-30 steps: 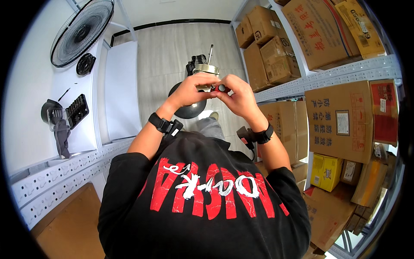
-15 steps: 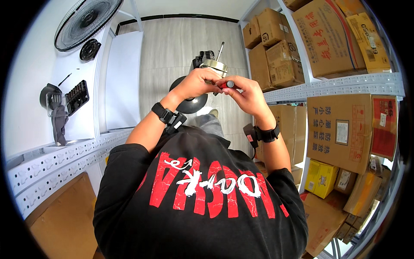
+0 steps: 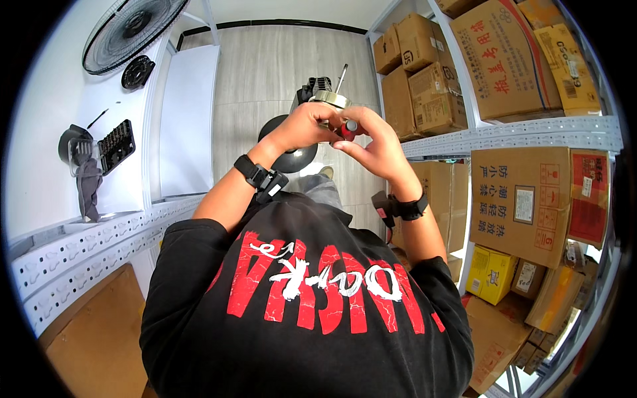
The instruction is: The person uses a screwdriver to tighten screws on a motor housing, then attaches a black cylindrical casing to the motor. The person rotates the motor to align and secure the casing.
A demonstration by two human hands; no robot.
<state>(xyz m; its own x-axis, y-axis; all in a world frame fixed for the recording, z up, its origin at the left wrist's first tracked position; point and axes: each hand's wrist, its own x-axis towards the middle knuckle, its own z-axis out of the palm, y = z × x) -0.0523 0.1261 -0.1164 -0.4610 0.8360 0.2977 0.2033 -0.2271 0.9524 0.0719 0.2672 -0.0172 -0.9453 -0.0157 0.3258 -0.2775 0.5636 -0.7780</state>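
Note:
My right hand (image 3: pixel 379 147) is curled around a red-handled screwdriver (image 3: pixel 348 131), thumb on one side and fingers on the other. The handle's grey end faces up, and its shaft is hidden. Close beside it, my left hand (image 3: pixel 296 127) has its fingers bent and closed at the fan's motor; what they pinch is hidden. The fan motor (image 3: pixel 331 99) has a pale metal rim and a thin rod sticking up, with a black slotted housing (image 3: pixel 317 85) behind. Below my left hand shows the fan's round black base (image 3: pixel 296 158).
On the white shelf at left lie a wire fan grille (image 3: pixel 136 30), a small black round part (image 3: pixel 137 71), a black bit set (image 3: pixel 117 146) and a dark grey cloth (image 3: pixel 89 189). Racks at right hold cardboard boxes (image 3: pixel 521 205) and a yellow box (image 3: pixel 491 273).
The screwdriver's handle has turned, its end now facing more upward. My right fingers have shifted round it, with the thumb lower and straighter. My left hand stays nearly in place.

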